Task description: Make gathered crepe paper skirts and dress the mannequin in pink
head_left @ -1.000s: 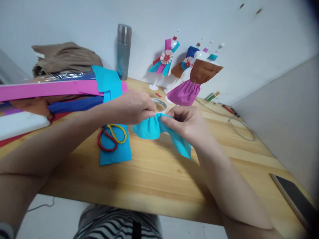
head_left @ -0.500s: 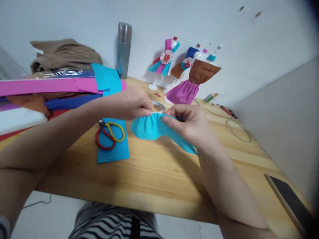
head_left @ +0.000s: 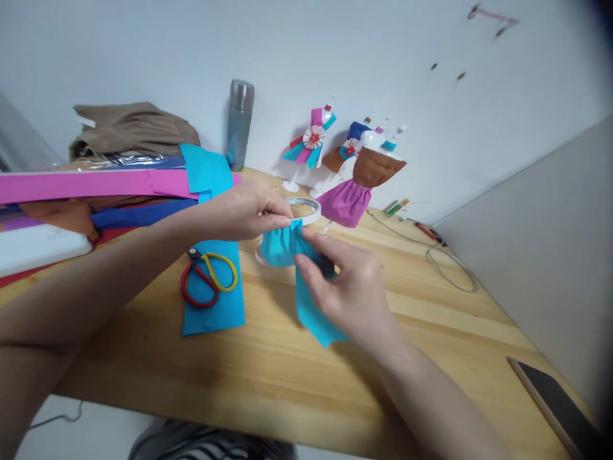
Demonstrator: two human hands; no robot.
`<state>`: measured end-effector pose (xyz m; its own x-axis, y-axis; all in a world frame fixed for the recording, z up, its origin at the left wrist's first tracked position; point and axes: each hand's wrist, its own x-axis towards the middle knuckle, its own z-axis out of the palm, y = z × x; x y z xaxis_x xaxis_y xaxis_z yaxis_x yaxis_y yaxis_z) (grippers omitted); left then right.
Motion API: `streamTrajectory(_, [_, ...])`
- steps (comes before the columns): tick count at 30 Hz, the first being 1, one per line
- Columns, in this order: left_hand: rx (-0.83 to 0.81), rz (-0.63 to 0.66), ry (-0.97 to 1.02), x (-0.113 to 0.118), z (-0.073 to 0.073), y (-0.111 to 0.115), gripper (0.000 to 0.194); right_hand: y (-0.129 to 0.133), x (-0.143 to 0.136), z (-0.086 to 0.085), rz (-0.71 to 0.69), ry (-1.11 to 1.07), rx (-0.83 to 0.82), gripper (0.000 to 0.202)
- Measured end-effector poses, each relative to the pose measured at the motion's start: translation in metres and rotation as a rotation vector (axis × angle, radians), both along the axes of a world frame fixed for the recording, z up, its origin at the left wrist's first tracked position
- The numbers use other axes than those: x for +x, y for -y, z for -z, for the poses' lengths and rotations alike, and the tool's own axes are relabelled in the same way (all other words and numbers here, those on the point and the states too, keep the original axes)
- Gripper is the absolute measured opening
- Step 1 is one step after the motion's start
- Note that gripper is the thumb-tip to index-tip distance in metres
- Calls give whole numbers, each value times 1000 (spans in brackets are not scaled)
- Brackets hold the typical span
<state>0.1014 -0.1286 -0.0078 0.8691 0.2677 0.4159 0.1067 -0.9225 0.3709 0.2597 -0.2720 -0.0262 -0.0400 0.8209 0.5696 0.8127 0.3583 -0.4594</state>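
Observation:
Above the table, a turquoise strip of crepe paper or thin cloth (head_left: 278, 248) is bunched into pleats along its top edge. My left hand (head_left: 256, 207) pinches that pleated edge between thumb and fingers. On the other side, my right hand (head_left: 347, 278) has thumb and forefinger on the strip beside the pleats, and the strip's loose end hangs down below that hand. Just behind is a white roll of tape (head_left: 313, 214), partly covered by my left hand. Scissors with one red and one yellow handle (head_left: 205, 281) rest on a folded blue piece (head_left: 213, 319) to the left.
Little dress stands lean near the wall, one with a brown top and pink skirt (head_left: 352, 201). A flask (head_left: 240, 124) stands behind my left hand. Stacked coloured sheets (head_left: 96, 185) fill the left. A phone (head_left: 550, 396) and a cable (head_left: 447, 271) lie to the right.
My right hand has shifted left and down, closer to the pleats. The strip's loose end now hangs downward rather than stretching to the right. The camera view has tilted up slightly.

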Motion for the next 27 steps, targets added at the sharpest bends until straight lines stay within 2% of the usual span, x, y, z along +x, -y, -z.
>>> streamTrajectory(4, [-159,117,18,-3,-4,-6,23,9,-5,1,-15,114,66,28])
streamTrajectory(9, [-169,164,-11,-5,-6,-5,23,13,-7,-4,-19,130,81,25])
streamTrajectory(12, [-147,187,-23,-6,-6,-5,24,13,-5,-11,-41,80,59,16])
streamTrajectory(16, [-197,209,-2,-7,-7,-7,21,13,-2,-19,-76,7,-15,10])
streamTrajectory(20, [-255,210,-3,-7,-5,-12,21,16,3,-24,-182,-30,-66,12])
streamTrajectory(24, [-304,194,1,-8,-3,-18,22,17,11,-29,-145,-137,-60,18])
streamTrajectory(27, [-307,201,-1,-9,-3,-18,20,13,13,-31,-154,-270,-159,21])
